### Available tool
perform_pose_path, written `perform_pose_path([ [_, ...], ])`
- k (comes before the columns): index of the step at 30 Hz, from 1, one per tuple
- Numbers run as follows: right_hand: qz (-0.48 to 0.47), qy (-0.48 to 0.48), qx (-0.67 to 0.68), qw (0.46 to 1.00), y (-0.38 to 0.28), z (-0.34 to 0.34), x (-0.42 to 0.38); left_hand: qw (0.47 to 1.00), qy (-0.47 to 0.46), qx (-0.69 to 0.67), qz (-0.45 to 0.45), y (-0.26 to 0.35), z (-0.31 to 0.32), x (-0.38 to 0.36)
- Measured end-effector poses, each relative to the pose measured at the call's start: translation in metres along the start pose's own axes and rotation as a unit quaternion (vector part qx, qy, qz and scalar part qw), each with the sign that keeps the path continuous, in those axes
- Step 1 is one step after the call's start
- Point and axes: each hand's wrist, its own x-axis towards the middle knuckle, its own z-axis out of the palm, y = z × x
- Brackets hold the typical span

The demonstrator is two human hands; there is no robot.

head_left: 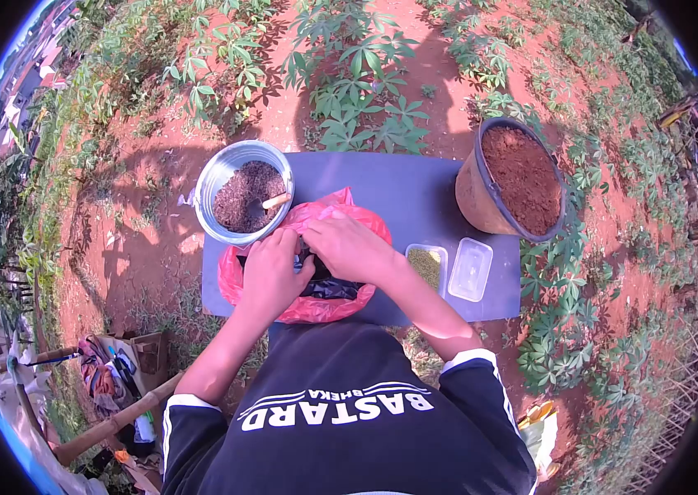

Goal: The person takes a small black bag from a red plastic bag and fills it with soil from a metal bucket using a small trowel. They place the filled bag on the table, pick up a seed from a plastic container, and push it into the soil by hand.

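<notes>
A red plastic bag (316, 310) lies open at the table's near edge, with black plastic (334, 289) inside it. Over its left part is my left hand (274, 264), fingers bent together at the black plastic; what they pinch is too small to make out. My right hand (346, 246) reaches over the bag's middle, its fingers bent inward by the red rim, their tips partly hidden. Just beyond my left hand stands a light bucket (203, 191) of dark soil (243, 198) with a wooden handle (276, 200) sticking out.
The dark table (365, 177) also bears a large pot (474, 198) of reddish soil at the right, a clear container (425, 266) of small green grains and an empty clear container (471, 270). Leafy plants (365, 66) grow beyond. A bamboo pole (118, 419) lies lower left.
</notes>
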Motion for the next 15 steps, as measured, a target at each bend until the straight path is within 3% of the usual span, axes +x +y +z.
perform_pose_path([
  [11, 0.062, 0.096, 0.105, 0.988, 0.009, 0.001, -0.014, 0.998, -0.016, -0.057, 0.026, 0.002, 0.002, 0.013],
  [15, 0.075, 0.085, 0.117, 0.987, 0.016, 0.001, -0.018, 0.997, -0.035, -0.062, 0.014, -0.001, 0.0, 0.009],
])
